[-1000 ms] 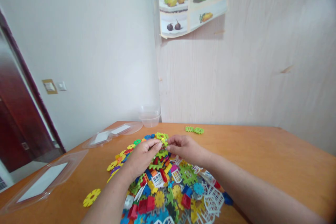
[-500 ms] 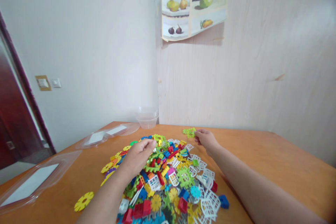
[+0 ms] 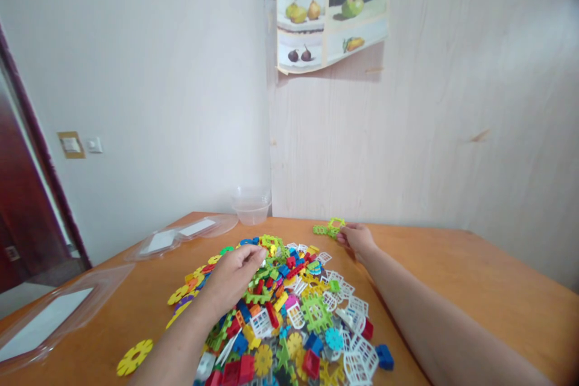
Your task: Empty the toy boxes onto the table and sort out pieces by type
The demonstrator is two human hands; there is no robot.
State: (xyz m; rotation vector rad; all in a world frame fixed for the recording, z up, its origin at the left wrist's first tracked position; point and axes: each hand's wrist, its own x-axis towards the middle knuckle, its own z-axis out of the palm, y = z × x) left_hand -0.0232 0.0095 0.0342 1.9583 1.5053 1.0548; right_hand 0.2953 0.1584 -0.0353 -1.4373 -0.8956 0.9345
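Observation:
A heap of coloured plastic building pieces (image 3: 289,307) lies on the wooden table (image 3: 452,277). My left hand (image 3: 233,274) rests on the heap's left side with its fingers curled and pinched near the top of the pile; what they hold is hidden. My right hand (image 3: 357,238) reaches to the far side of the table, its fingertips closed on a joined set of green pieces (image 3: 329,229) that stands apart from the heap.
A stack of clear plastic tubs (image 3: 251,205) sits at the table's far edge by the wall. Two clear lids (image 3: 185,230) (image 3: 49,316) lie at the left. A lone yellow disc (image 3: 134,356) lies near the front left. A fruit poster (image 3: 332,21) hangs on the wall.
My right hand left the heap, where both hands were pinching pieces together, and reached out to the green pieces at the back. The left hand stayed on the pile.

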